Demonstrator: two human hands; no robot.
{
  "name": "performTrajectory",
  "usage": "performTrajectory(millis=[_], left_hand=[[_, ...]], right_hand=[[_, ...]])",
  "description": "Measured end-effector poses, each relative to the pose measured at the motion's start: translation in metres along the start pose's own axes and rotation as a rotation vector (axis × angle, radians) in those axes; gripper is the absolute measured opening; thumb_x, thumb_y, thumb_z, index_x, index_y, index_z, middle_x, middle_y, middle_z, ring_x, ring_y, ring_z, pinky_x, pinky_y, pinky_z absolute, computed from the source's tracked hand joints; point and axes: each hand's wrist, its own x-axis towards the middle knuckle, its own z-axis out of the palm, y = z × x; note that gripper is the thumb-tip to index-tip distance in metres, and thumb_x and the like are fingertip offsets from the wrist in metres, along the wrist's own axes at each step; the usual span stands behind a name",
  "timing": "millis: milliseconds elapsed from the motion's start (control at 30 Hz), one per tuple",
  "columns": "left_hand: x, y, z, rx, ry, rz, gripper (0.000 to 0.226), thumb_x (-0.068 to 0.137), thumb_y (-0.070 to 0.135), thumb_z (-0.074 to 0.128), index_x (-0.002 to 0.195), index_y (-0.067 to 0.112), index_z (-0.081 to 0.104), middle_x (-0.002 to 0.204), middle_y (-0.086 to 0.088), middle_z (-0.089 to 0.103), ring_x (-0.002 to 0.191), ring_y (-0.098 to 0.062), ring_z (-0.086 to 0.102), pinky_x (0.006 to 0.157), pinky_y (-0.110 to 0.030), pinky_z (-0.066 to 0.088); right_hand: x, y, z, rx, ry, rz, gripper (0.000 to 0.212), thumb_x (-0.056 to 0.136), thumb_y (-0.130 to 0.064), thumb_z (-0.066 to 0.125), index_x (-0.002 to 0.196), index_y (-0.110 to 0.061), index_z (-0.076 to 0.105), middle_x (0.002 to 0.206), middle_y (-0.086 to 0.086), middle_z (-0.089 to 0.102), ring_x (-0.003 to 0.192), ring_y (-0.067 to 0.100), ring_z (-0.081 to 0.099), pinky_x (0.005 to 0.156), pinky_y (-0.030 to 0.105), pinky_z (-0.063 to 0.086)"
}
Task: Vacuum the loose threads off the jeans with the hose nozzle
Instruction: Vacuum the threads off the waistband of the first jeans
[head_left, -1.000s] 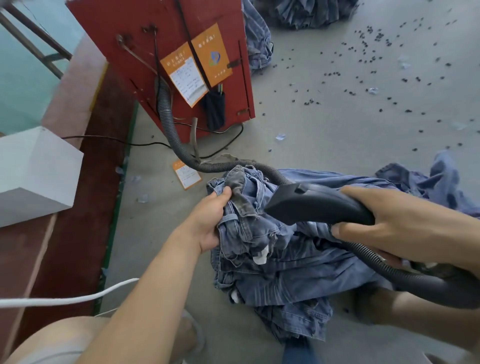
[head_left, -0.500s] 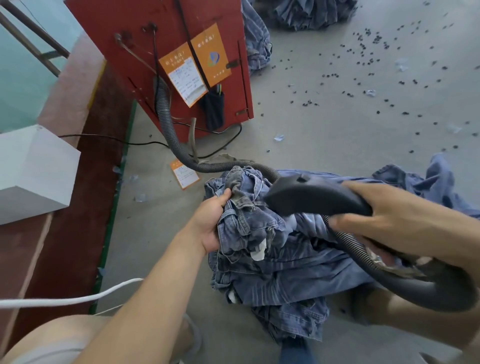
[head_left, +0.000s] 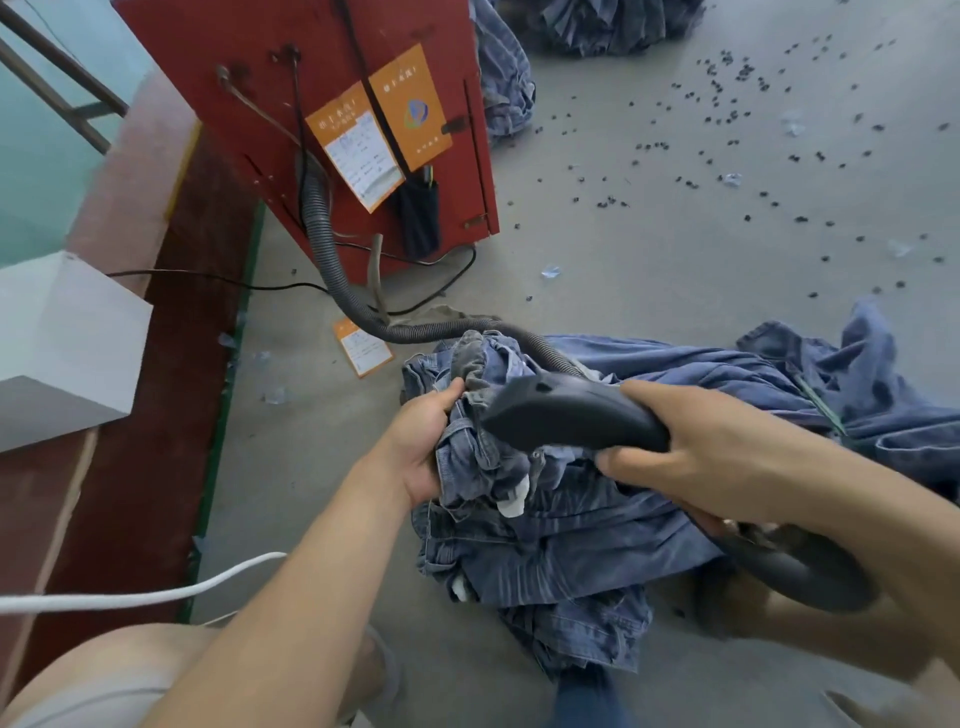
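A crumpled pair of blue jeans (head_left: 561, 540) lies on the grey floor in front of me. My left hand (head_left: 423, 441) grips a bunched fold at the jeans' upper left edge. My right hand (head_left: 696, 452) holds the black nozzle (head_left: 561, 415) by its handle, with the nozzle's mouth against the bunched denim beside my left thumb. The ribbed grey hose (head_left: 332, 270) runs from the red machine, passes behind the jeans and loops under my right wrist.
The red vacuum machine (head_left: 311, 62) with orange tags stands at the top. A white block (head_left: 62, 343) sits on a dark red ledge at left. More denim (head_left: 831, 384) spreads right. Small black bits scatter over the floor (head_left: 727, 156). A white cable (head_left: 130, 597) crosses lower left.
The nozzle has slid a little left and down onto the fold beside my left hand. My left hand keeps the same grip on the denim.
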Motion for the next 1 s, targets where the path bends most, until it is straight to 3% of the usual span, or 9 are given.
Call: performTrajectory(millis=[133,200,300,400,467,667,800,900,1000], left_hand=[[-0.005,0.0,0.007,0.065,-0.039,-0.002,0.048,0.111,0.037,0.038,0.139,0.005,0.06,0.136,-0.023,0.064,0.121,-0.038,0.066,0.096,-0.05,0.058],[-0.01,0.004,0.012,0.012,-0.085,0.029,0.054,0.11,0.042,0.038,0.142,0.004,0.057,0.141,-0.022,0.061,0.13,-0.037,0.06,0.108,-0.05,0.049],[-0.016,0.008,0.019,-0.094,-0.168,0.09,0.055,0.11,0.041,0.037,0.145,0.002,0.053,0.147,-0.023,0.056,0.136,-0.038,0.055,0.117,-0.052,0.038],[-0.019,0.008,0.03,-0.145,-0.242,0.101,0.057,0.11,0.039,0.033,0.153,0.003,0.043,0.154,-0.025,0.046,0.144,-0.04,0.045,0.123,-0.052,0.029],[-0.021,0.005,0.036,-0.166,-0.283,0.099,0.059,0.111,0.042,0.031,0.155,0.004,0.041,0.156,-0.026,0.044,0.146,-0.041,0.041,0.125,-0.053,0.026],[-0.018,0.0,0.031,-0.085,-0.366,0.108,0.061,0.112,0.043,0.023,0.155,0.003,0.04,0.158,-0.023,0.043,0.147,-0.04,0.04,0.124,-0.054,0.025],[-0.014,0.003,0.028,-0.031,-0.346,0.137,0.059,0.112,0.043,0.025,0.153,0.005,0.043,0.154,-0.021,0.049,0.143,-0.039,0.046,0.121,-0.054,0.031],[-0.013,0.003,0.028,-0.014,-0.343,0.143,0.06,0.112,0.044,0.024,0.152,0.005,0.044,0.152,-0.02,0.051,0.141,-0.038,0.05,0.118,-0.054,0.036],[-0.014,0.003,0.027,-0.032,-0.346,0.143,0.059,0.112,0.043,0.025,0.153,0.004,0.042,0.152,-0.02,0.051,0.14,-0.038,0.05,0.115,-0.053,0.041]], right_hand=[[0.018,-0.002,-0.006,0.031,0.291,0.058,0.021,0.093,-0.05,0.063,0.095,-0.031,0.053,0.055,-0.006,0.067,0.037,0.016,0.061,0.036,0.026,0.044],[0.007,0.004,-0.022,0.089,0.327,0.062,0.024,0.088,-0.054,0.063,0.095,-0.032,0.055,0.055,0.004,0.067,0.039,0.022,0.062,0.037,0.031,0.048],[-0.019,0.01,-0.033,0.115,0.29,0.002,0.027,0.084,-0.058,0.064,0.099,-0.037,0.057,0.054,0.008,0.065,0.039,0.024,0.062,0.036,0.028,0.047],[-0.024,0.002,-0.023,-0.018,0.17,-0.081,0.021,0.085,-0.058,0.065,0.102,-0.05,0.055,0.059,-0.013,0.067,0.043,0.007,0.061,0.037,0.015,0.039],[-0.015,-0.002,-0.012,-0.125,0.109,-0.066,0.015,0.087,-0.055,0.063,0.098,-0.052,0.052,0.065,-0.024,0.066,0.05,0.002,0.062,0.046,0.016,0.043],[0.013,0.009,-0.02,-0.031,0.262,0.165,0.023,0.091,-0.046,0.065,0.093,-0.023,0.061,0.059,0.004,0.069,0.043,0.015,0.061,0.058,0.039,0.057],[0.009,0.01,-0.011,0.073,0.236,0.123,0.015,0.092,-0.048,0.063,0.095,-0.034,0.058,0.054,0.007,0.066,0.039,0.023,0.062,0.042,0.035,0.05],[0.001,0.01,-0.007,0.17,0.244,0.134,0.01,0.089,-0.055,0.061,0.09,-0.047,0.056,0.056,0.014,0.066,0.043,0.036,0.063,0.043,0.041,0.051],[0.0,0.012,-0.01,0.21,0.372,0.127,0.021,0.086,-0.059,0.062,0.092,-0.039,0.058,0.056,0.01,0.067,0.041,0.026,0.062,0.047,0.037,0.049]])
